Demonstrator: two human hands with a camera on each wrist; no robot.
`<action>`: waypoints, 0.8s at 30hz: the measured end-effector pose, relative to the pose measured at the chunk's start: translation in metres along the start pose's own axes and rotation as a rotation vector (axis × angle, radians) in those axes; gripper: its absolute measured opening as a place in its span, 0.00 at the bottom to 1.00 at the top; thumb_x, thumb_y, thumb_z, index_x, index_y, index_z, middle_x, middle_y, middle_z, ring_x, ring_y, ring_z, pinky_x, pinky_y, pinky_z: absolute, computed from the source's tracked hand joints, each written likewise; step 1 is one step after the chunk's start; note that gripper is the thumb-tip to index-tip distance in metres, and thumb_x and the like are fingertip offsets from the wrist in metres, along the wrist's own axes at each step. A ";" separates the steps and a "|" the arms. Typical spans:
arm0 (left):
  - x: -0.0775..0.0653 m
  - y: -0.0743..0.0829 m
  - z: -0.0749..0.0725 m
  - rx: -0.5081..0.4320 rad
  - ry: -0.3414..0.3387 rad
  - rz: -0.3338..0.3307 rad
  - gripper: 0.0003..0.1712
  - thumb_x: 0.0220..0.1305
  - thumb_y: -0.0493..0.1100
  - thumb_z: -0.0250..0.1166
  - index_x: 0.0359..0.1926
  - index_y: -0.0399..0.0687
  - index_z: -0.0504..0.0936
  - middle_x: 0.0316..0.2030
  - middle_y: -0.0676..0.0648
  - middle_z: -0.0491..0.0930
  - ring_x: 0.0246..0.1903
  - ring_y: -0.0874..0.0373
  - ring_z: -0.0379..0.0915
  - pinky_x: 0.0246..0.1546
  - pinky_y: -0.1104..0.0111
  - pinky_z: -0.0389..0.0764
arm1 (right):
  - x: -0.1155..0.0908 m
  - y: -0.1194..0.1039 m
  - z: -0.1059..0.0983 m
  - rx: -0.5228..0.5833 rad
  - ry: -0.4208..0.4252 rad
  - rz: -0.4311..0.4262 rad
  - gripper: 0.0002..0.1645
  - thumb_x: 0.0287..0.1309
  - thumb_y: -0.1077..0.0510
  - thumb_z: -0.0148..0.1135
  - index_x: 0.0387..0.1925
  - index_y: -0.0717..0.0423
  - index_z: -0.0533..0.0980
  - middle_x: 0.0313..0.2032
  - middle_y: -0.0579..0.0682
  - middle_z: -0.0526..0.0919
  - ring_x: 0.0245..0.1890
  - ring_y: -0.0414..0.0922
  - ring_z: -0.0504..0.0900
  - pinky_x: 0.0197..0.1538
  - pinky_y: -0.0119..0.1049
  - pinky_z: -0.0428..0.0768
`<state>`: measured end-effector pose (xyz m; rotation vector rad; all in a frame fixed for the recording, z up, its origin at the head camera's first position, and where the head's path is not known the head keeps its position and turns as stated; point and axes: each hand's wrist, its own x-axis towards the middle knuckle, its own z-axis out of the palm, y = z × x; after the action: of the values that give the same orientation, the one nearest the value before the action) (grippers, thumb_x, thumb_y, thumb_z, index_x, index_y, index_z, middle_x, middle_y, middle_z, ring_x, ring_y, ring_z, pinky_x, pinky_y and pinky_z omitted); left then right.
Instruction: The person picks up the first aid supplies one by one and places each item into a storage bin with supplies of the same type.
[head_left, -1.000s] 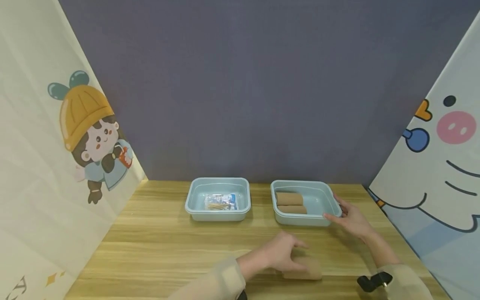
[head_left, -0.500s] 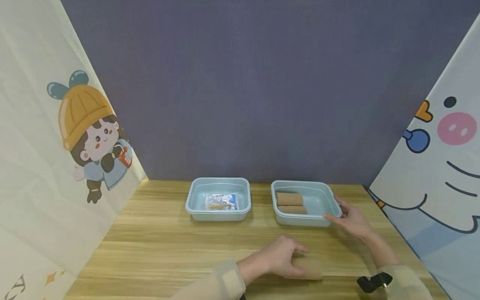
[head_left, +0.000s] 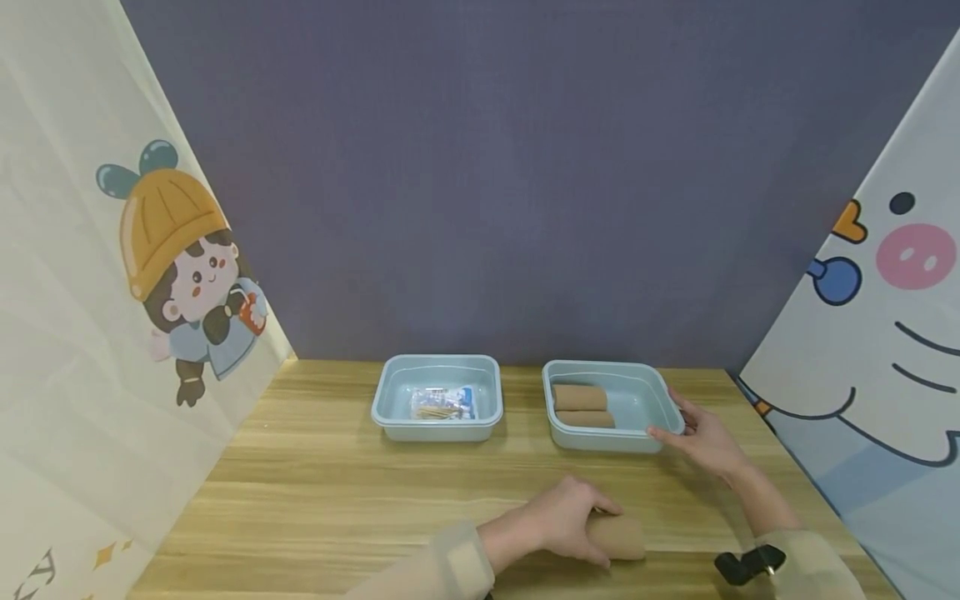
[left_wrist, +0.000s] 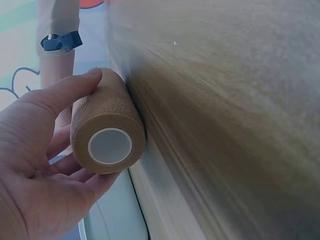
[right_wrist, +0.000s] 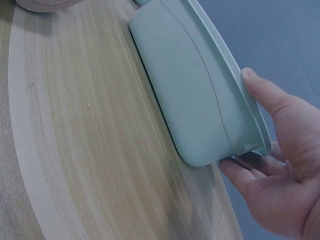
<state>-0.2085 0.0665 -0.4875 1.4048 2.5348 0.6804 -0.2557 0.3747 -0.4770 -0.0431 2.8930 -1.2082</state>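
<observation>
My left hand (head_left: 561, 518) grips a tan roll of self-adhesive bandage (head_left: 621, 537) lying on its side on the table. In the left wrist view the bandage roll (left_wrist: 107, 102) shows a white-rimmed hollow core, with the thumb on one side and fingers curled at the other. At the right, my right hand (head_left: 708, 443) holds the right-hand end of a pale blue plastic bin (head_left: 606, 441). Its thumb lies on the rim in the right wrist view, fingers under the bin's lip (right_wrist: 200, 85). Two similar tan rolls (head_left: 580, 398) lie side by side in that bin's left part.
Left of it stands a second pale blue bin (head_left: 437, 432), holding a clear packet (head_left: 444, 404) with thin wooden sticks showing. Both bins are near the back edge of the wood-grain table (head_left: 315, 500). A dark cloth wall (head_left: 487, 183) rises behind, printed sheets at both sides.
The left hand's fingers have come down from above the bandage roll and closed round its left part. The right hand and both bins have stayed put.
</observation>
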 end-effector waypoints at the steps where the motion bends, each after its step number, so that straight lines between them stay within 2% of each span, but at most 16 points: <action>1: 0.000 0.000 -0.001 -0.001 0.000 -0.001 0.36 0.52 0.54 0.86 0.63 0.57 0.87 0.57 0.59 0.88 0.52 0.74 0.81 0.52 0.87 0.78 | 0.000 -0.001 -0.001 -0.003 0.002 -0.002 0.63 0.70 0.40 0.70 0.85 0.59 0.42 0.77 0.81 0.56 0.73 0.76 0.67 0.65 0.62 0.83; 8: 0.003 -0.001 0.001 -0.009 0.014 0.009 0.34 0.53 0.53 0.86 0.62 0.56 0.87 0.55 0.60 0.89 0.52 0.75 0.81 0.51 0.88 0.77 | 0.000 0.000 -0.002 0.005 0.009 -0.011 0.62 0.70 0.42 0.70 0.85 0.62 0.44 0.76 0.81 0.58 0.74 0.76 0.66 0.66 0.62 0.82; 12: 0.004 -0.002 0.000 -0.025 0.017 0.026 0.33 0.54 0.53 0.85 0.61 0.55 0.88 0.53 0.60 0.90 0.49 0.77 0.81 0.48 0.89 0.77 | -0.001 0.004 0.001 0.005 0.012 -0.014 0.62 0.69 0.42 0.71 0.85 0.62 0.44 0.76 0.81 0.59 0.73 0.76 0.68 0.62 0.56 0.86; 18: 0.018 -0.003 -0.018 -0.017 0.098 0.074 0.32 0.54 0.52 0.84 0.60 0.52 0.89 0.52 0.59 0.91 0.49 0.77 0.83 0.48 0.91 0.75 | 0.000 0.005 0.002 0.027 0.013 -0.016 0.63 0.68 0.41 0.72 0.85 0.62 0.44 0.77 0.80 0.58 0.72 0.76 0.68 0.59 0.46 0.87; 24: 0.034 0.002 -0.037 -0.024 0.179 0.053 0.33 0.56 0.52 0.83 0.63 0.53 0.87 0.55 0.59 0.89 0.48 0.78 0.81 0.47 0.91 0.75 | 0.002 0.004 0.001 0.036 0.003 -0.018 0.63 0.69 0.42 0.72 0.85 0.62 0.43 0.77 0.80 0.57 0.72 0.76 0.68 0.58 0.42 0.87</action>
<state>-0.2384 0.0839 -0.4520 1.4698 2.6198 0.8804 -0.2573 0.3768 -0.4807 -0.0666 2.8791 -1.2634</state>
